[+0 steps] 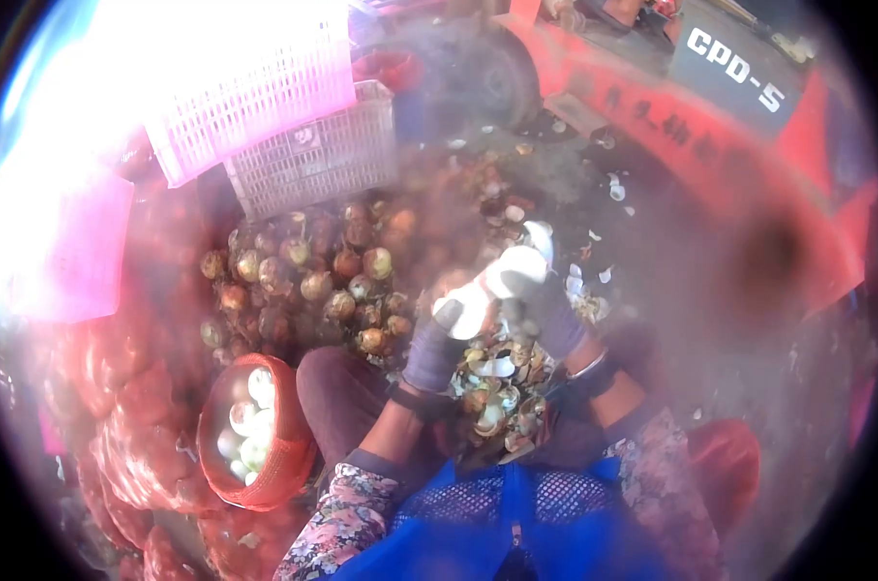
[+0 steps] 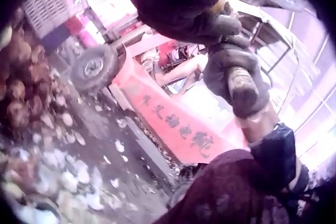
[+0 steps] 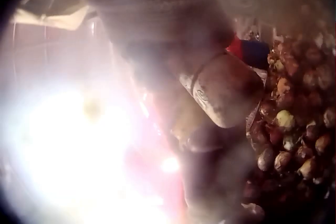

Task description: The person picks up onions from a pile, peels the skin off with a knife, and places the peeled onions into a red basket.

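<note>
Both hands wear dark gloves and meet in front of the body. My left hand [image 1: 436, 351] holds an onion [image 2: 218, 6], of which only a yellowish bit shows between the hands in the left wrist view. Strong glare whitens this spot in the head view. My right hand [image 2: 231, 58] grips a knife by its thick worn handle [image 2: 241, 85]; the blade is hidden. In the right wrist view the right hand is a dark blur. Below the hands lies a heap of onion peelings [image 1: 502, 397]. Peeled white onions [image 1: 255, 421] sit in a red mesh-covered container [image 1: 289, 436] by the left knee.
Unpeeled onions [image 1: 313, 281] are piled ahead to the left. Behind them stand a pale plastic crate [image 1: 313, 160] and a pink one [image 1: 265, 87]. Red mesh sacks [image 1: 153, 436] lie far left. A red vehicle [image 2: 173, 119] with a black wheel [image 2: 94, 69] is ahead right.
</note>
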`<state>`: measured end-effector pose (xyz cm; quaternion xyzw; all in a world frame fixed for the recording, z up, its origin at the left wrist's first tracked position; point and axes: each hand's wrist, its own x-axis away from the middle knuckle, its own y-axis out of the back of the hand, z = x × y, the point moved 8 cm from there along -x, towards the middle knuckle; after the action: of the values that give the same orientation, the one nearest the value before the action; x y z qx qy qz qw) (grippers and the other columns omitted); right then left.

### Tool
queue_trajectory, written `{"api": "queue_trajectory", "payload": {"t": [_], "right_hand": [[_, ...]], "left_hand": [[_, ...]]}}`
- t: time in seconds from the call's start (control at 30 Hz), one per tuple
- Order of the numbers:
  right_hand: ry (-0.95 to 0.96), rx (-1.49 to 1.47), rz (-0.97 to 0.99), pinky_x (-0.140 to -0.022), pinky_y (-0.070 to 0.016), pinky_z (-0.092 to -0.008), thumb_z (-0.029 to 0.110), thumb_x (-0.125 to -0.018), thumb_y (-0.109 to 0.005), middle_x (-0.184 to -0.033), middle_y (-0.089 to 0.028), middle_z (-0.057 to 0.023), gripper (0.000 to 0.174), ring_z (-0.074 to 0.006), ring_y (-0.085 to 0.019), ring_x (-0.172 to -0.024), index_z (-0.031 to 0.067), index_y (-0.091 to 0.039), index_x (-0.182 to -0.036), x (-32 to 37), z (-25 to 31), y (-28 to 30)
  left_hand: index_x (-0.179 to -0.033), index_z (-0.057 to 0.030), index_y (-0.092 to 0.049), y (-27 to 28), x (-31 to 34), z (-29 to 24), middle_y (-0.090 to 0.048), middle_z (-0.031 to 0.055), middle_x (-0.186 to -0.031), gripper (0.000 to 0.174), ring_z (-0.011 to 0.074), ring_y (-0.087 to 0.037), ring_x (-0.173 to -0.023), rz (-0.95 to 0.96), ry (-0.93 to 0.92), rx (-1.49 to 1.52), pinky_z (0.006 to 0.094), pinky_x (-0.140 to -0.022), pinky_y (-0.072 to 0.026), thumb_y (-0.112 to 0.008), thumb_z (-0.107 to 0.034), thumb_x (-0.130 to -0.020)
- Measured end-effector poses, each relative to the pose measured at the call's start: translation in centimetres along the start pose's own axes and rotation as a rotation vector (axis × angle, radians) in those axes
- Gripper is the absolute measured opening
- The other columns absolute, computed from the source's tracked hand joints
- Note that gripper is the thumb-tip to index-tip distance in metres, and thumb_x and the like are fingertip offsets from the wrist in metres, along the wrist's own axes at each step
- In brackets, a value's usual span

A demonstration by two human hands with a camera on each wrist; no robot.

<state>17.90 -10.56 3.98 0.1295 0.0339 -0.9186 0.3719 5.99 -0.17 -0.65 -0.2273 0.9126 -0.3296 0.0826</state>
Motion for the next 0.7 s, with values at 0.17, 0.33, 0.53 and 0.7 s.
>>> {"api": "queue_trajectory", "payload": {"t": [0.17, 0.33, 0.53, 0.7], "right_hand": [[-0.505, -0.732, -0.493, -0.033, -0.0344, -0.0233, 0.024, -0.094, -0.060, -0.074, -0.065, -0.0016, 0.012, -0.0059, -0.040, -0.039, 0.0124, -0.063, -0.097, -0.4, -7.2, 6.4], [-0.303, -0.103, 0.044, -0.032, -0.0320, -0.0210, 0.042, -0.096, -0.054, -0.083, -0.069, -0.0061, 0.056, -0.0057, -0.042, -0.037, 0.0163, -0.037, -0.142, -2.1, -13.8, 2.0], [-0.457, -0.406, 0.309, -0.035, -0.0341, -0.0198, 0.053, -0.096, -0.050, -0.077, -0.065, -0.0021, 0.061, -0.0036, -0.046, -0.041, 0.0133, -0.043, -0.142, 3.7, 1.3, -5.0], [-0.282, -0.025, 0.226, -0.047, -0.0423, -0.0243, 0.048, -0.094, -0.053, -0.075, -0.063, -0.0017, 0.058, -0.0080, -0.053, -0.048, 0.0158, -0.047, -0.141, 2.4, -1.8, -3.0]], "left_hand": [[-0.134, -0.0079, -0.047, 2.4, -0.7, 1.6, -0.058, 0.0097, -0.121, 0.071, 0.0189, -0.061, -0.103, 0.183, 0.081, 0.391, 0.0312, -0.087, -0.0518, -0.055, -0.061, -0.088], [-0.133, -0.0140, -0.048, 2.6, -1.7, 1.1, -0.059, 0.0077, -0.124, 0.076, 0.0192, -0.064, -0.102, -0.127, 0.010, 0.400, 0.0341, -0.083, -0.0577, -0.064, -0.067, -0.080], [-0.138, -0.0088, -0.040, -0.1, -0.8, -1.0, -0.055, 0.0082, -0.127, 0.081, 0.0185, -0.059, -0.108, 0.090, -0.070, -0.133, 0.0314, -0.095, -0.0490, -0.064, -0.063, -0.083], [-0.144, -0.0001, -0.032, -2.2, 0.0, -4.5, -0.054, 0.0118, -0.127, 0.089, 0.0216, -0.056, -0.116, 0.014, -0.181, -0.384, 0.0333, -0.098, -0.0483, -0.079, -0.031, -0.075]]}}
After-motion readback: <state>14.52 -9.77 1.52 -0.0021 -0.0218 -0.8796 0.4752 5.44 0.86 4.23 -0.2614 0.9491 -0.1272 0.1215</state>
